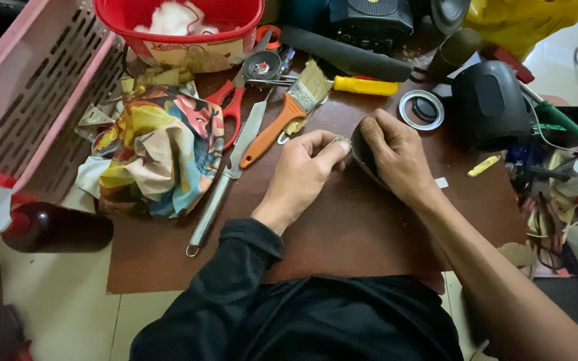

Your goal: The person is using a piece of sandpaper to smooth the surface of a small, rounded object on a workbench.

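Brown bench (342, 234) carries both hands at centre; right hand (399, 157) grip closed on a dark curved piece (361, 155), held on edge; left hand (299, 175) pinches a small tan pad (340, 142) against it — fingertips touching; orange-handled brush (282, 120), metal file (229, 175) and patterned cloth (155, 150) lie just left.

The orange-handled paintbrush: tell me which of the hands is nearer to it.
Left. The left hand lies just right of the paintbrush handle; the right hand, holding a dark curved piece, is farther right.
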